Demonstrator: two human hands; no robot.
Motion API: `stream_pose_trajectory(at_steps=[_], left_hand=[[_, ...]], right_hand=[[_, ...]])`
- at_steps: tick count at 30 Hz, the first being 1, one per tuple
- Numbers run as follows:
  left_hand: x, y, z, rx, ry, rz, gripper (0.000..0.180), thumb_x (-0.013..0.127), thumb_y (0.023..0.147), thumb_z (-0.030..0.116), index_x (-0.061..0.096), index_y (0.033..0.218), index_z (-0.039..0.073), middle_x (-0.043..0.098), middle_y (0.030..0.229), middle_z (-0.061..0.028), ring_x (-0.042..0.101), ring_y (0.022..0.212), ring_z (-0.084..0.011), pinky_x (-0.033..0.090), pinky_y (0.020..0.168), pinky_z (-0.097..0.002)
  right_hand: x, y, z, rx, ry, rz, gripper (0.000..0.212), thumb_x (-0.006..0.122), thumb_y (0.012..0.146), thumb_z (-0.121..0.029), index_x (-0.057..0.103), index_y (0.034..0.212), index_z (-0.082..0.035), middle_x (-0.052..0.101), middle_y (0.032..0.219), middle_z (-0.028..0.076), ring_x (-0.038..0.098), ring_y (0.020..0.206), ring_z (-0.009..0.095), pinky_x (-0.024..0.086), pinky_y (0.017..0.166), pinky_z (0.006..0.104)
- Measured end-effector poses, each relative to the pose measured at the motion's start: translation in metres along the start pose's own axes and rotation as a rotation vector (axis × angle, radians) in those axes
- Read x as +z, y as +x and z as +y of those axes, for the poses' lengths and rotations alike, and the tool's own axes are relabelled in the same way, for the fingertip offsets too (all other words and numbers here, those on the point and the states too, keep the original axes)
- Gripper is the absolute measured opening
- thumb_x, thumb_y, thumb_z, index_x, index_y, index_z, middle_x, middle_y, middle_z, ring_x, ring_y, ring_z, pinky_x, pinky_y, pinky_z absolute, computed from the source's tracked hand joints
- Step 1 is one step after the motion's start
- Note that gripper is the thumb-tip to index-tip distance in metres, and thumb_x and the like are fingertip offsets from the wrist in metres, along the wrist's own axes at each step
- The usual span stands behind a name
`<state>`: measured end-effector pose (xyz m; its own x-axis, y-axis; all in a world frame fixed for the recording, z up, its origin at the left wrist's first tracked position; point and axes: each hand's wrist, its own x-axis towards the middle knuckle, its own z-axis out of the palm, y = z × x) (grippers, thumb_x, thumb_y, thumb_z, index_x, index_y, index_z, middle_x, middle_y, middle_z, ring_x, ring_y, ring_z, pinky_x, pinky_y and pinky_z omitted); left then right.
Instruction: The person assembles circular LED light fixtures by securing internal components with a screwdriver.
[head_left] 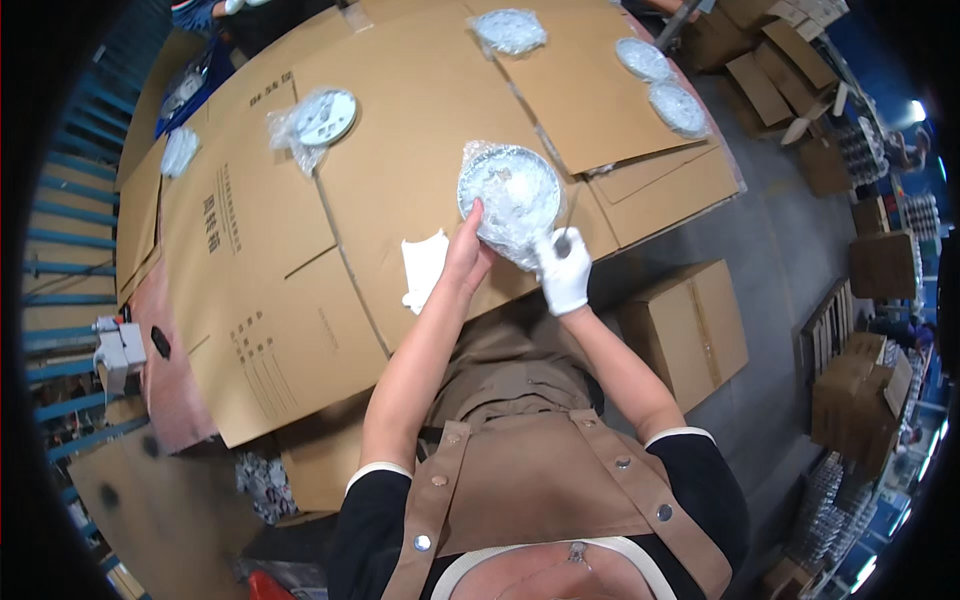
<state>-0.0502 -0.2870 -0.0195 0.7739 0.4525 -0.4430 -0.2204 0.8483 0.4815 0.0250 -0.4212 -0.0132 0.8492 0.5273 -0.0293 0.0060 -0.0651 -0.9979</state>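
Note:
A round whitish metal disc (520,185) in clear plastic wrap is held up over the cardboard-covered table. My left hand (467,250) is bare and grips the disc's lower left rim, its thumb on the wrap. At the lower right edge, my right hand (565,272), in a white glove, is closed on the gathered plastic. A white glove (425,268) lies flat on the cardboard (370,250), left of my left hand.
Another disc (326,117), partly out of its plastic, lies further left. Several wrapped discs (508,32) rest along the far and right parts of the table. A closed carton (690,325) stands on the floor to my right, and stacked metal parts (865,150) line the far right.

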Motion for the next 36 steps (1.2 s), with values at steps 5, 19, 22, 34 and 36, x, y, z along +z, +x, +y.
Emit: stream_pose_trajectory(at_steps=[5,19,22,34,36], left_hand=[[-0.022,-0.067,-0.004,0.252,0.373,0.005,0.056,0.060,0.090,0.032,0.045,0.130,-0.004,0.056,0.124,-0.0131,0.054,0.113,-0.0206,0.040,0.099,-0.0341],[-0.063,-0.123,0.044,0.007,0.446,0.167,0.051,0.065,0.088,0.029,0.053,0.120,-0.008,0.062,0.113,-0.0144,0.062,0.099,-0.0195,0.051,0.085,-0.0334],[-0.072,-0.124,0.014,0.240,0.217,0.384,0.055,0.064,0.089,0.031,0.049,0.122,-0.010,0.060,0.116,-0.0179,0.061,0.103,-0.0232,0.051,0.086,-0.0351],[-0.086,-0.116,-0.016,0.279,-0.013,0.403,0.058,0.049,0.096,0.037,0.038,0.132,-0.008,0.053,0.125,-0.0185,0.057,0.110,-0.0257,0.049,0.090,-0.0365],[-0.080,-0.120,-0.011,0.300,0.106,0.441,0.059,0.050,0.096,0.038,0.040,0.131,-0.008,0.054,0.124,-0.0173,0.057,0.108,-0.0234,0.049,0.090,-0.0351]], right_hand=[[0.013,0.011,-0.001,0.040,0.265,-0.004,0.018,0.070,0.073,0.001,0.055,0.077,-0.006,0.053,0.072,-0.004,0.049,0.065,0.006,0.042,0.058,0.0226],[0.044,0.004,-0.042,0.141,0.077,-0.244,0.033,0.061,0.091,-0.033,0.058,0.075,-0.004,0.056,0.067,0.000,0.048,0.056,0.006,0.039,0.050,0.0234],[0.027,-0.023,-0.042,0.343,0.229,-0.269,0.029,0.058,0.093,-0.030,0.054,0.081,-0.004,0.055,0.059,0.003,0.050,0.042,0.010,0.035,0.038,0.0210],[0.020,-0.062,-0.043,-0.239,-0.197,-0.220,0.012,0.070,0.083,-0.008,0.058,0.083,-0.004,0.059,0.067,0.000,0.051,0.052,0.004,0.041,0.048,0.0198],[0.019,-0.049,-0.051,-0.115,0.134,-0.131,0.008,0.066,0.083,0.000,0.063,0.090,-0.002,0.066,0.077,0.006,0.057,0.060,0.007,0.047,0.058,0.0205]])
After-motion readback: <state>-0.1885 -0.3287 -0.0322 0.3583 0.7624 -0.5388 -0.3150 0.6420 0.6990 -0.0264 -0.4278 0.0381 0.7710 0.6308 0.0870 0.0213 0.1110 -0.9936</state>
